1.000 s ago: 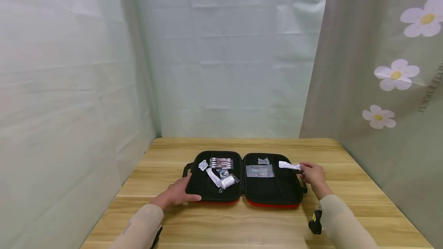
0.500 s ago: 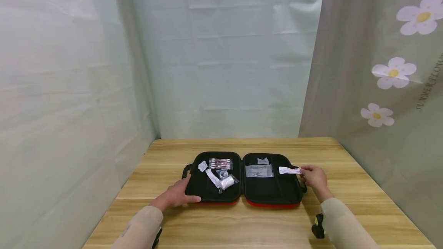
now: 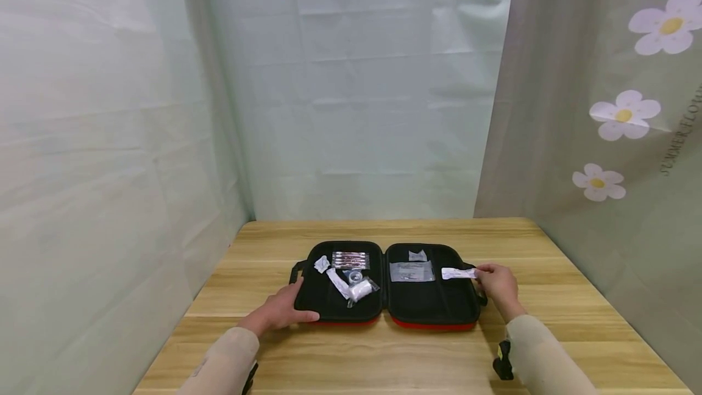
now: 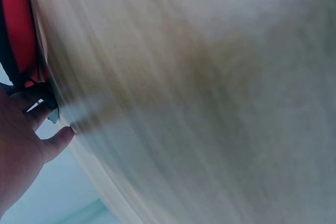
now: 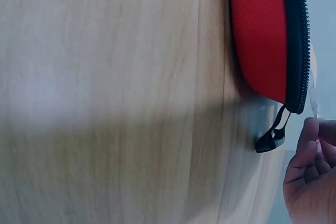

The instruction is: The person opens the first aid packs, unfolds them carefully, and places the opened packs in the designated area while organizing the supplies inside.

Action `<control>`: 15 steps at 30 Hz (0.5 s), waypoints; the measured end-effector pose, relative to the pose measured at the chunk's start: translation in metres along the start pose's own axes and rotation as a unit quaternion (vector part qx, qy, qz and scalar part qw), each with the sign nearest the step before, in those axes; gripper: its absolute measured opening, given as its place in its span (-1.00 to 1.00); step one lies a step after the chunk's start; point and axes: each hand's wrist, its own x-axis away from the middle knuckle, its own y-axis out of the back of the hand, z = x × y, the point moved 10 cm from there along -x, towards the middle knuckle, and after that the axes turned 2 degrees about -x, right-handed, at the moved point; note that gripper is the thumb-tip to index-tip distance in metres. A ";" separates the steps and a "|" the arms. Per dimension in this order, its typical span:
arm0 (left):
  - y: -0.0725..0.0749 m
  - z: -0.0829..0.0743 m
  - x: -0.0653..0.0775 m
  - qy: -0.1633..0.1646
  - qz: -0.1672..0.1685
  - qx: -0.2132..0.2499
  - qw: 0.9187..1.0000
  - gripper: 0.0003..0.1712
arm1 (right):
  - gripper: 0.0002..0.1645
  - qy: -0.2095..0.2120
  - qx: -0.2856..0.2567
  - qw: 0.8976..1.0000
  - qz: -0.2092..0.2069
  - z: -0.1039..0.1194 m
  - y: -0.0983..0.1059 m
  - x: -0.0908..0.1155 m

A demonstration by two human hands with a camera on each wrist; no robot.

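- The white strip packet lies over the far right part of the case's right half; a second ago it slanted down toward the right hand, and now it is nearly level and slightly nearer. Whether its left end touches the lining is not clear.
- The right hand pinches the packet's right end between thumb and fingers, just beyond the case's right edge, so the packet is not yet free. Over the last half second it has hardly moved.
- The case lies open and flat, in the same place as in both earlier views.
- The left hand remains spread against the case's near left corner, thumb along the near edge; it looks loosely extended rather than clenched, apparently steadying the case.
- In the right half, left of the held packet, a clear flat packet is unmoved.
- The left half's contents are undisturbed: a pack of swabs on the far side, a wrapped white roll nearer.
- All this rests on the wooden table.
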 end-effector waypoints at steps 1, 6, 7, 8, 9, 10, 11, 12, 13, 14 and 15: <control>0.000 0.000 0.000 0.001 0.000 0.001 1.000 0.35 | -0.70 0.000 0.005 1.000 0.000 -0.001 0.000 0.000; -0.001 0.001 -0.001 0.004 0.002 0.001 1.000 0.36 | -0.69 0.003 0.030 1.000 -0.003 -0.001 0.000 0.001; -0.001 0.002 -0.001 0.004 0.001 0.001 1.000 0.36 | -0.69 0.004 0.033 0.999 -0.003 -0.001 -0.001 0.002; -0.001 0.002 -0.001 0.004 0.001 0.001 1.000 0.35 | -0.69 0.006 0.036 0.999 -0.004 -0.001 -0.001 0.002; -0.001 0.002 -0.001 0.005 0.000 0.001 1.000 0.35 | -0.70 0.007 0.040 0.999 -0.004 0.000 -0.001 0.003; -0.001 0.002 -0.001 0.004 0.000 0.001 1.000 0.35 | -0.71 0.010 0.043 0.999 -0.004 0.001 -0.002 0.004; -0.001 0.002 -0.001 0.005 0.000 0.002 1.000 0.35 | -0.71 0.013 0.045 0.999 -0.004 0.002 -0.002 0.004; -0.001 0.002 -0.001 0.004 -0.001 0.001 1.000 0.35 | -0.72 0.015 0.046 0.999 -0.004 0.003 -0.003 0.005; -0.001 0.002 -0.001 0.005 -0.001 0.000 1.000 0.35 | -0.73 0.018 0.048 0.999 -0.005 0.003 -0.003 0.005; -0.001 0.002 0.000 0.005 -0.001 0.000 1.000 0.35 | -0.73 0.021 0.050 0.999 -0.005 0.004 -0.004 0.006; -0.001 0.002 0.000 0.005 -0.001 0.000 1.000 0.35 | -0.73 0.024 0.055 0.998 -0.006 0.005 -0.004 0.006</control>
